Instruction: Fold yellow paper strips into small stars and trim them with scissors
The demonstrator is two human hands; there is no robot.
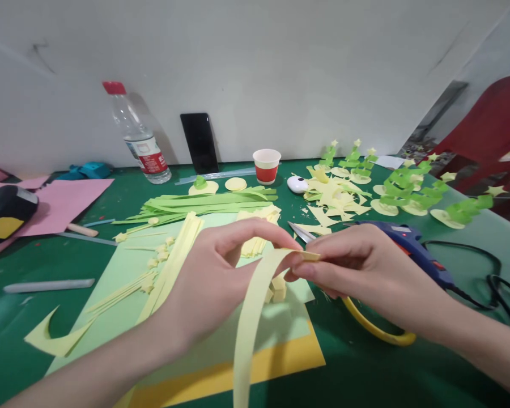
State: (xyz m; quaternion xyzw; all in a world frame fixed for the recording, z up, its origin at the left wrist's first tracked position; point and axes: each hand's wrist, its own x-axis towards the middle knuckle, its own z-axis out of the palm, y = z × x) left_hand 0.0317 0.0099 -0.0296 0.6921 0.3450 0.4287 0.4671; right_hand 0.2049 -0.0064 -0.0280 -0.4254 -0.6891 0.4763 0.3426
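Observation:
A long pale yellow paper strip is pinched between both hands, its loose end curving down towards me. My left hand is closed on the strip with thumb and index finger. Opposite it, my right hand grips the short end of the strip between thumb and fingers. Under the hands, small folded pale yellow paper pieces rest on a light green sheet. Scissors with a yellow handle lie partly hidden beneath my right hand. More pale yellow strips are left of my left hand.
Green strips, a paper cup, a bottle and a phone stand or lie at the back. Paper scraps, a blue glue gun with a black cord and several green spirals with stars are on the right.

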